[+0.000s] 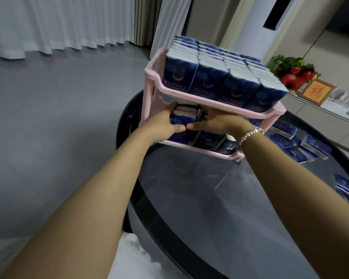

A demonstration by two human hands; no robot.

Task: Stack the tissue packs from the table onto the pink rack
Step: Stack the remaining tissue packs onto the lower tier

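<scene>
A pink rack (189,101) with two tiers stands at the far left edge of a round, dark glass worktop (220,198). Its upper tier is packed full with upright tissue packs (226,77) in dark blue wrappers, set in tight rows; the front row of four shows a gold crescent and the word "TWINKLE" in pale capitals on each face.

Both hands reach into the lower tier from the front. The left hand (165,122) and the right hand (216,122) meet thumb to thumb over a blue held pack (181,119), the grip of each hand curled round it from its own side, so the pack is clamped between them just above the lower tier's front rim. White pack ends show behind it, deeper in the tier. A beaded bracelet (250,134) sits on the right wrist. More blue packs lie along the front of the lower tier, under the hands; their print is too dark to read.

Loose packs (298,146) lie flat in a heap on the worktop just right of the rack, and another few sit at the right edge. Beyond the worktop, a framed picture (316,91) with a red character on gold leans on a white sideboard, beside red and green decorations (292,72).
</scene>
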